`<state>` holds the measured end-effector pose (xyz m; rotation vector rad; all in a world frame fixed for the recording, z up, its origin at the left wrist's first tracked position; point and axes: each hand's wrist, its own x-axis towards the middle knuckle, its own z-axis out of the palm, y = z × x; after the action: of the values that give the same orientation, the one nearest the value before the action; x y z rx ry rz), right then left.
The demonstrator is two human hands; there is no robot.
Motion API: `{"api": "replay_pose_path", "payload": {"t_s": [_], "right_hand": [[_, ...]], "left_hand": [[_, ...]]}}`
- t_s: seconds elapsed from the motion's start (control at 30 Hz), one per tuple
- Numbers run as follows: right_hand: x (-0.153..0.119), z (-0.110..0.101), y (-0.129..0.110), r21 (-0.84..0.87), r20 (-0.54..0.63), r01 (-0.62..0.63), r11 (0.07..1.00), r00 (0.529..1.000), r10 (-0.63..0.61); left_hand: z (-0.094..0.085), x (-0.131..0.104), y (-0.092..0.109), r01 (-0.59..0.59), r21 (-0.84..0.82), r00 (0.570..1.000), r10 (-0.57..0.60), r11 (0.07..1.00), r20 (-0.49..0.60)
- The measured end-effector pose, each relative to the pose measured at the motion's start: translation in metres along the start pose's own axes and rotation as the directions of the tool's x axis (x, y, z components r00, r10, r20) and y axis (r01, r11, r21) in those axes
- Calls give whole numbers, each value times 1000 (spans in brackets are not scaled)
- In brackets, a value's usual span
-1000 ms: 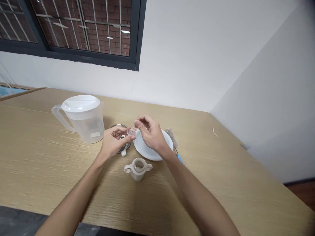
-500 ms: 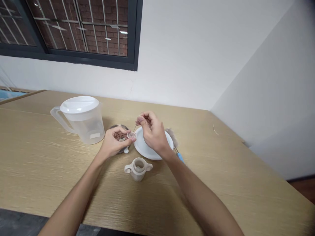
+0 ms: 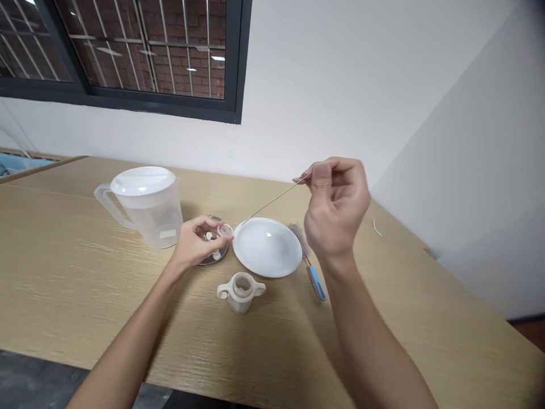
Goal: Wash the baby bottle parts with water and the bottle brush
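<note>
Between thumb and fingers, my left hand point(image 3: 202, 241) pinches a small clear round piece point(image 3: 225, 230) above a dark-rimmed round dish point(image 3: 218, 255) with small white parts in it. My right hand point(image 3: 336, 199), raised to the right of the white plate point(image 3: 267, 248), pinches the upper end of a long thin rod point(image 3: 276, 198). The rod slants down to the left, its lower tip near the plate's left rim. A beige two-handled cup point(image 3: 240, 295), its top uncovered, stands upright in front of the plate.
A clear pitcher with a white lid point(image 3: 147, 210) stands at the left. Right of the plate lies a blue-handled brush-like tool point(image 3: 315, 282). A short pale strip point(image 3: 377, 228) lies farther right. A wall and window point(image 3: 149, 51) rise behind.
My right hand has moved up and right, drawing the thin rod away from the clear piece. My left hand stays nearly where it was. More of the plate and the blue handle shows.
</note>
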<state>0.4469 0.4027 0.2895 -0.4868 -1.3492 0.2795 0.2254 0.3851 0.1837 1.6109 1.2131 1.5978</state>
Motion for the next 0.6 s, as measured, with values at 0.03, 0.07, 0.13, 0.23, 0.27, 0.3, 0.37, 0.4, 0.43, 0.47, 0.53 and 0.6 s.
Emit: {"api": "replay_pose_path", "payload": {"t_s": [0.03, 0.07, 0.13, 0.23, 0.27, 0.3, 0.37, 0.4, 0.43, 0.47, 0.53, 0.6], "right_hand": [[3, -4, -1, -5, -13, 11, 1000, 1000, -11], [5, -7, -2, -9, -23, 19, 1000, 1000, -20], [8, -12, -3, -10, -35, 26, 1000, 999, -27], [9, -15, -2, -5, -48, 20, 1000, 999, -21], [9, -15, -1, -7, -50, 13, 1000, 999, -14], [9, -15, -1, -10, -49, 5, 1000, 999, -6], [9, -14, 0, -16, -49, -13, 1000, 999, 12], [8, -13, 0, -19, -48, -22, 1000, 999, 21], [8, -12, 0, -20, -47, -28, 999, 999, 27], [8, -12, 0, -18, -47, -29, 999, 999, 28], [7, -11, 0, -11, -47, -20, 1000, 999, 19], [7, -11, -1, -9, -47, -7, 1000, 999, 6]], "left_hand": [[-3, 2, 0, 16, -8, 999, -16, 1000, -34], [-6, 3, 1, 32, -17, 997, -34, 999, -69], [-13, 6, 3, 62, -23, 990, -64, 998, -122], [-19, 9, 4, 104, -6, 981, -103, 995, -167], [-20, 10, 4, 120, 9, 977, -116, 993, -176], [-20, 10, 2, 137, 28, 974, -130, 990, -185], [-20, 12, -4, 174, 83, 967, -154, 981, -202], [-20, 12, -8, 192, 115, 963, -164, 975, -213], [-19, 12, -11, 209, 146, 959, -174, 967, -223], [-19, 12, -15, 227, 173, 955, -184, 958, -233], [-18, 13, -22, 261, 212, 947, -207, 942, -247], [-17, 13, -27, 287, 230, 939, -226, 930, -258]]}}
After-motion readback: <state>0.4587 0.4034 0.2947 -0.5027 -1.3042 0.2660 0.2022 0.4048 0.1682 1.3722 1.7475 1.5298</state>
